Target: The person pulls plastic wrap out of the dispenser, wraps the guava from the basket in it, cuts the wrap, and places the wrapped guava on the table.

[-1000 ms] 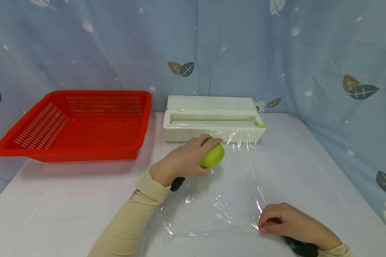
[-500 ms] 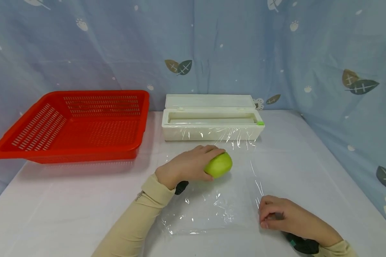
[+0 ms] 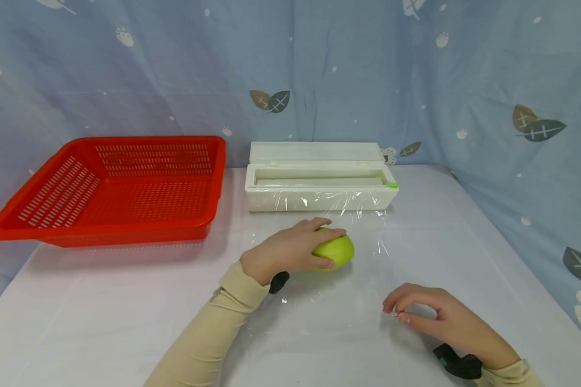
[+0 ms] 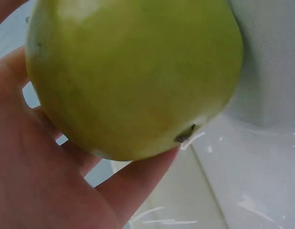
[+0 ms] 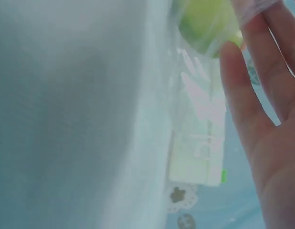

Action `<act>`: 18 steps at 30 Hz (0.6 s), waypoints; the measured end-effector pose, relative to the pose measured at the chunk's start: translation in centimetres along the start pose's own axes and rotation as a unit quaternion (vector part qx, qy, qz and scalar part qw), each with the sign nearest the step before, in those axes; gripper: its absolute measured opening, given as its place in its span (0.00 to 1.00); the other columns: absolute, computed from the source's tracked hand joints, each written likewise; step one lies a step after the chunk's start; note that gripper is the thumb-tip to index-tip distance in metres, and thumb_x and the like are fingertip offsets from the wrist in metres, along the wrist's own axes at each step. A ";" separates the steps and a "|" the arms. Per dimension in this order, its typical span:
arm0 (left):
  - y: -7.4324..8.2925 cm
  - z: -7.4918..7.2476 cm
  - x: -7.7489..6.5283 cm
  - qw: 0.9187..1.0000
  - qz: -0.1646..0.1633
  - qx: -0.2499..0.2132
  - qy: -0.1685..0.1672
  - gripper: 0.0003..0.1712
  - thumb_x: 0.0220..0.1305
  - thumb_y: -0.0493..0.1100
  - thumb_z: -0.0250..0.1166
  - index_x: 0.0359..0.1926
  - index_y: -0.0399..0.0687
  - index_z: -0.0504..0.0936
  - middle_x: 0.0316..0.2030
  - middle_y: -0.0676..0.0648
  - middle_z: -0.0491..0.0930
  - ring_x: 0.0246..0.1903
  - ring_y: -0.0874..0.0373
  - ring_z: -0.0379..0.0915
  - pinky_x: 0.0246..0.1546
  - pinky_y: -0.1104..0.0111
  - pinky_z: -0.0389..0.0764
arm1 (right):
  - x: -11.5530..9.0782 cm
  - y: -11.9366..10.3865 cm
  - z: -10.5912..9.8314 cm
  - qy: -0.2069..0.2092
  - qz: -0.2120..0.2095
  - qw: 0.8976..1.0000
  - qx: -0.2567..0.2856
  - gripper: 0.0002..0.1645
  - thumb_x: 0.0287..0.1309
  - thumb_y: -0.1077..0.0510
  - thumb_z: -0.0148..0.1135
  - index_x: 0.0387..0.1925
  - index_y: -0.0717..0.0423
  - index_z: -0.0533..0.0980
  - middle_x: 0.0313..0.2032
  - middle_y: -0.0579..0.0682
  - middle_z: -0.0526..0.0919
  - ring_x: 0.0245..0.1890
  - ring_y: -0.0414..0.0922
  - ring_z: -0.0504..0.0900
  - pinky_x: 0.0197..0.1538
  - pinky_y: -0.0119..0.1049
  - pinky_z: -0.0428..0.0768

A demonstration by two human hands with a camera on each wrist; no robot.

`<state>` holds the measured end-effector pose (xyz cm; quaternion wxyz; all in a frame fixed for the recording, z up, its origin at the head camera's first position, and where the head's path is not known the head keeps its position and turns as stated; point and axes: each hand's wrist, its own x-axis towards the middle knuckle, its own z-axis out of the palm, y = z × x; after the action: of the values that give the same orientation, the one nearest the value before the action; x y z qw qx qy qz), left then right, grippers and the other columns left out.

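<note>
My left hand (image 3: 290,250) grips a green apple (image 3: 338,251), fingers over its top and thumb on the near side. Up close in the left wrist view, the apple (image 4: 133,76) shows a dark dimple at its lower edge. Beneath it spreads clear cling film (image 3: 314,317), drawn out from a white cling film dispenser (image 3: 314,153) with its lid up. At front right, my right hand (image 3: 440,317) pinches the film's near right corner between thumb and fingers, lifted off the table. Film also shows at the fingertips of the right hand (image 5: 281,157) in the right wrist view.
A red plastic basket (image 3: 164,196) with slotted walls stands at the back left. The dispenser's green slider (image 3: 392,185) sits at its right end. White cloth covers the table (image 3: 101,322); a blue patterned curtain (image 3: 358,64) hangs behind.
The left hand has brought the apple down and to the right, nearer the film. My right hand has raised the film's corner and moved it slightly away from me.
</note>
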<state>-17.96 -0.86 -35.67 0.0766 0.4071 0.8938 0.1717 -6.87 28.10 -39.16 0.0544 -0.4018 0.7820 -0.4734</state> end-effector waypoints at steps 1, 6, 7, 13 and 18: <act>0.0 0.0 0.0 1.000 0.006 0.006 0.004 0.35 0.53 0.59 0.61 0.62 0.67 0.62 0.61 0.50 0.59 0.57 0.54 0.57 0.49 0.64 0.67 | 0.1 -0.1 -0.1 0.006 -0.008 1.000 -0.002 0.21 0.48 0.79 0.55 0.38 0.53 0.73 0.42 0.53 0.77 0.41 0.45 0.75 0.43 0.29 0.71; 0.4 -0.3 0.1 0.999 0.024 0.032 0.020 0.31 0.53 0.57 0.62 0.59 0.64 0.66 0.60 0.49 0.61 0.56 0.54 0.58 0.51 0.64 0.66 | 0.4 -1.1 -0.6 0.034 0.010 0.999 -0.023 0.22 0.48 0.79 0.54 0.38 0.51 0.72 0.41 0.53 0.77 0.41 0.45 0.74 0.42 0.28 0.70; 0.5 -0.4 0.1 0.999 0.027 0.035 0.023 0.30 0.53 0.56 0.63 0.58 0.63 0.67 0.59 0.49 0.62 0.56 0.54 0.58 0.52 0.63 0.65 | 0.6 -1.3 -0.6 0.037 0.018 0.999 -0.027 0.22 0.48 0.78 0.54 0.38 0.50 0.72 0.41 0.53 0.77 0.41 0.45 0.74 0.42 0.29 0.71; 1.5 -1.3 0.1 0.995 0.063 0.039 0.064 0.21 0.58 0.54 0.59 0.52 0.57 0.73 0.52 0.54 0.68 0.54 0.58 0.60 0.54 0.67 0.61 | 2.3 -3.0 -1.5 0.046 0.052 0.996 -0.059 0.19 0.52 0.75 0.53 0.35 0.47 0.72 0.41 0.50 0.78 0.41 0.42 0.74 0.41 0.29 0.71; 3.3 -2.4 -0.7 0.995 0.050 -0.017 0.090 0.15 0.57 0.64 0.54 0.35 0.62 0.75 0.33 0.64 0.70 0.35 0.68 0.66 0.36 0.74 0.69 | 4.6 -4.0 -2.8 0.050 0.070 0.992 -0.093 0.16 0.55 0.70 0.54 0.35 0.45 0.74 0.38 0.45 0.79 0.39 0.40 0.75 0.43 0.29 0.71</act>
<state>-15.90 0.06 -32.21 -0.0056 0.4329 0.8725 0.2265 -8.94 25.96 -33.10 0.0107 -0.3256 0.8506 -0.4128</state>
